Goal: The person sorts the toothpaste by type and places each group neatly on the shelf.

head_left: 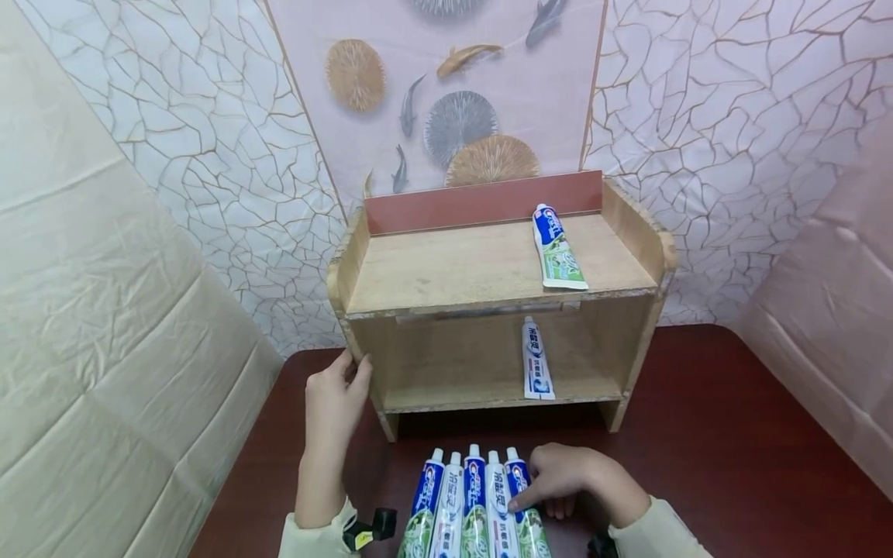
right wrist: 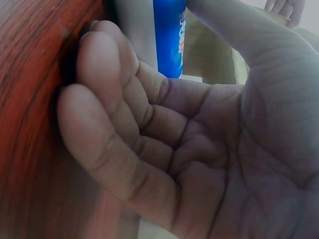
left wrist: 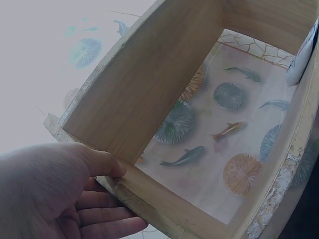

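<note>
My left hand grips the front edge of the left side panel of a two-tier wooden shelf, its thumb on the inner face. In the left wrist view that hand's fingers lie outside the panel. My right hand holds the rightmost blue-and-green toothpaste tube, the thumb across it and the other fingers curled at its right side against the table. That tube lies in a row with a white tube, another blue-and-green tube and more to the left. The right wrist view partly hides the grasp.
A blue-and-green tube lies on the shelf's upper tier, toward the right. Below it, a white tube lies on the lower tier. The dark red table extends to both sides; patterned cloth hangs behind.
</note>
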Demonstrator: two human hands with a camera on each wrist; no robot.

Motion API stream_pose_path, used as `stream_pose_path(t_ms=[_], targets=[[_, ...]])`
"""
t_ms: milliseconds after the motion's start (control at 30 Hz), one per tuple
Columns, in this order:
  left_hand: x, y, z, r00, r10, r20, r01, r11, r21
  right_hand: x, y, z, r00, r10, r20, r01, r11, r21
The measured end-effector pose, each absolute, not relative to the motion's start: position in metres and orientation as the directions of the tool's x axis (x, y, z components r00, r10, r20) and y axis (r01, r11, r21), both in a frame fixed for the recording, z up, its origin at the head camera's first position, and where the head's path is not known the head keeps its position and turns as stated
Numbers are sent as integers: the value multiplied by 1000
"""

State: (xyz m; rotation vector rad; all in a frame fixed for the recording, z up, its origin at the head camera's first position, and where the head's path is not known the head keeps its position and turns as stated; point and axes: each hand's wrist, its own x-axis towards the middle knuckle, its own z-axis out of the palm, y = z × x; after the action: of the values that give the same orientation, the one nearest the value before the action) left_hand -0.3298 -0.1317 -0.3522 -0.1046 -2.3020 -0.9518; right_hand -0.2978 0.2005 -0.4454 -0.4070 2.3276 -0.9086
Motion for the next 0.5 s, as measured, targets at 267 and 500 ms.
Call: stream_pose_path(t_ms=[267, 500], targets=[[-332, -132, -352, -787, -166, 594, 297, 742, 601, -300, 198, -446, -777, -456, -434, -47, 730, -682], [-333, -132, -354, -785, -160, 598, 301, 746, 594, -299, 195, -449, -802, -447, -398, -51, 713, -699]])
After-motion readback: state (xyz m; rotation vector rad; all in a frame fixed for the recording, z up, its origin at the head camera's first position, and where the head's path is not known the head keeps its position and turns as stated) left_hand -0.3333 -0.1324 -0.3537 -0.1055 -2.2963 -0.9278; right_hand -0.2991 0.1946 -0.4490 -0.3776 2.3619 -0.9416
